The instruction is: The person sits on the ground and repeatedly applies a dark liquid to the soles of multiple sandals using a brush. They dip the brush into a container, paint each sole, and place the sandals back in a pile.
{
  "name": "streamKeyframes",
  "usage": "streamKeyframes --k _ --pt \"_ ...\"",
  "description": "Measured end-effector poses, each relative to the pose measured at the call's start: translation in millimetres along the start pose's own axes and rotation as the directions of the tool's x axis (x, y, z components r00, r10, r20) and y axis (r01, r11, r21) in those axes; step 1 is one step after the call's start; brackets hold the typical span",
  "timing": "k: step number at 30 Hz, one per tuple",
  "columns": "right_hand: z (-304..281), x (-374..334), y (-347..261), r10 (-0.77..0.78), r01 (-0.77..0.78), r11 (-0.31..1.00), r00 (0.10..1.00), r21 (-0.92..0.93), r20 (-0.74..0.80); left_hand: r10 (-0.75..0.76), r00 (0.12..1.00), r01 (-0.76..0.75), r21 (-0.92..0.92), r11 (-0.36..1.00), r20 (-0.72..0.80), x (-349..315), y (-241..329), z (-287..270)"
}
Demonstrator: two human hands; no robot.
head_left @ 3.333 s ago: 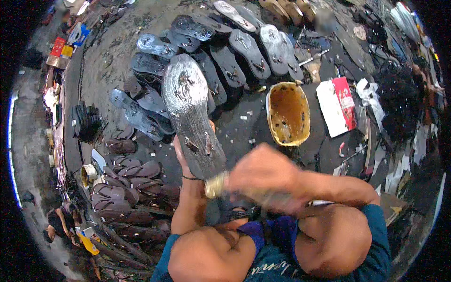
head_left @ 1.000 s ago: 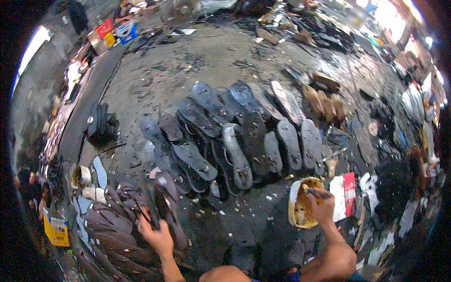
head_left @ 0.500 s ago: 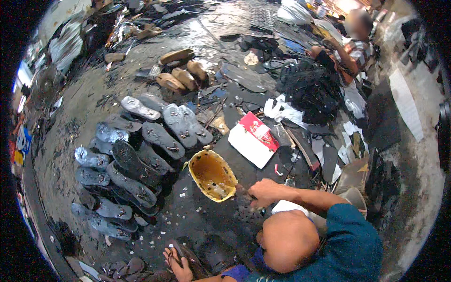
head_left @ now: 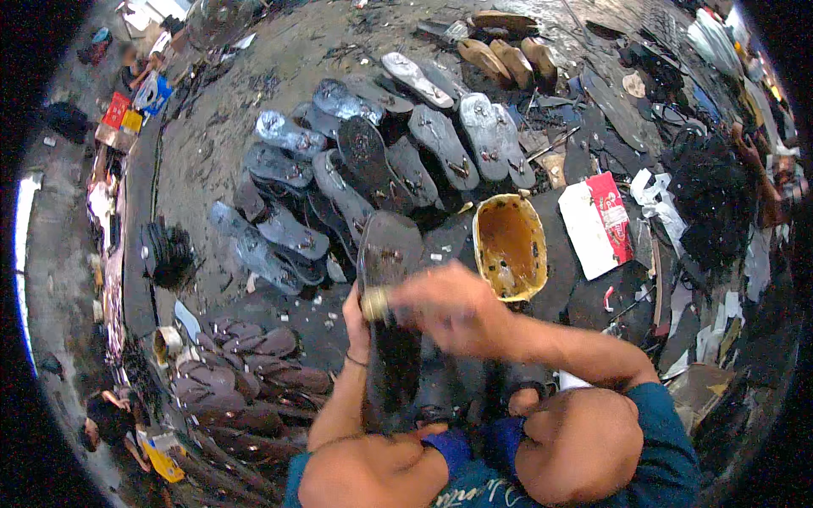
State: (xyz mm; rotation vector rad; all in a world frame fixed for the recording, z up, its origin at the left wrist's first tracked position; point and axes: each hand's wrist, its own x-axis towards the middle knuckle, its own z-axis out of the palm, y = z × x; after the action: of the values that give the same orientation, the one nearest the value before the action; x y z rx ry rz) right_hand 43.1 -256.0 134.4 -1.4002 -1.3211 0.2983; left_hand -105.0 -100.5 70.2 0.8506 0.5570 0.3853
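My left hand [head_left: 356, 317] grips the edge of a long dark sandal sole [head_left: 389, 233], held upright in front of my knees with its broad end away from me. Over the sole, my right hand [head_left: 453, 309] is closed and smeared by motion, around a short brush [head_left: 375, 303] whose yellowish end is at the sole's face. Just beyond the right hand stands a tub [head_left: 511, 245] with a crusted yellow rim and amber glue-like stuff inside. Rows of grey and black soles [head_left: 440, 144] with strap ends on them lie ahead and to the left.
Brown sandals [head_left: 246, 364] are heaped at my left. A red and white card [head_left: 597, 224] lies right of the tub among scraps. Wooden shoe lasts [head_left: 508, 61] stand farther off. Other people sit at lower left [head_left: 110, 419] and the right edge [head_left: 758, 169].
My right hand has gone from beside the tub to the sole. My left hand has brought the sole up from low on the left. The view has swung left.
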Motion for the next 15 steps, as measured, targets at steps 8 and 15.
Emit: streamKeyframes --k 8,15 --pt "-61.7 26.4 31.2 0.432 -0.416 0.902 0.859 0.116 -0.276 -0.027 0.944 0.181 -0.446 0.876 0.329 -17.3 -13.3 45.3" --pt "-8.9 -8.9 -3.7 0.094 -0.092 0.995 0.994 0.033 -0.05 -0.165 0.986 0.16 -0.134 0.978 -0.03 -9.2 -35.6 4.1"
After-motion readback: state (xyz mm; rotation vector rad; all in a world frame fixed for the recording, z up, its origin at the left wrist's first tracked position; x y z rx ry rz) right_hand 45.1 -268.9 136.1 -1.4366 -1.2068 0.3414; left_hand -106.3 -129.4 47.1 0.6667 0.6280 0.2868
